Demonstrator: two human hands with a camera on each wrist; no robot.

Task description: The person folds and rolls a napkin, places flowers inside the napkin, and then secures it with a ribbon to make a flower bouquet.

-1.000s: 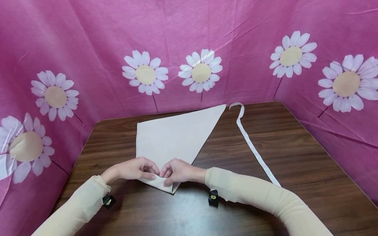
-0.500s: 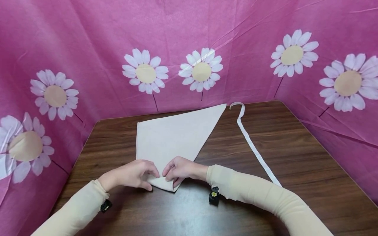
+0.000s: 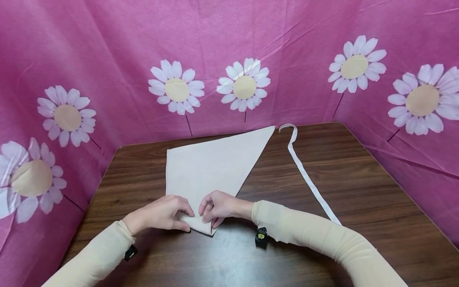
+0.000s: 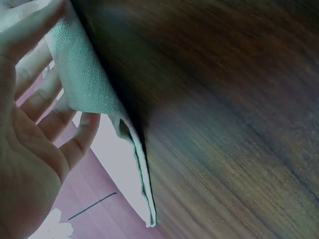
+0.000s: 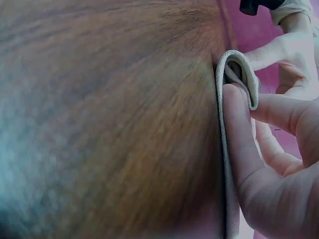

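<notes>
A pale beige cloth [image 3: 208,171] lies flat on the wooden table, tapering to a point at the far right. Its near end is turned over into a narrow fold. At the fold's left part my left hand [image 3: 159,214] grips it, thumb along the near edge and fingers over the top. My right hand [image 3: 221,207] pinches the right end of the fold. In the right wrist view one finger [image 5: 237,119] sits inside the curled fabric [image 5: 223,89] and another presses its outer lip. From the left wrist view, the layered cloth edge [image 4: 144,184] shows beyond my left fingers.
A long white strap [image 3: 305,175] runs over the table [image 3: 369,191] on the right, curled at its far end near the cloth's tip. A pink curtain with daisies [image 3: 244,87] stands behind and beside the table. Both sleeves carry small black cameras [image 3: 261,238].
My right thumb has moved from the front of the fold to its top, with a finger in the folded end. My left hand has shifted slightly, its thumb now lower at the near edge.
</notes>
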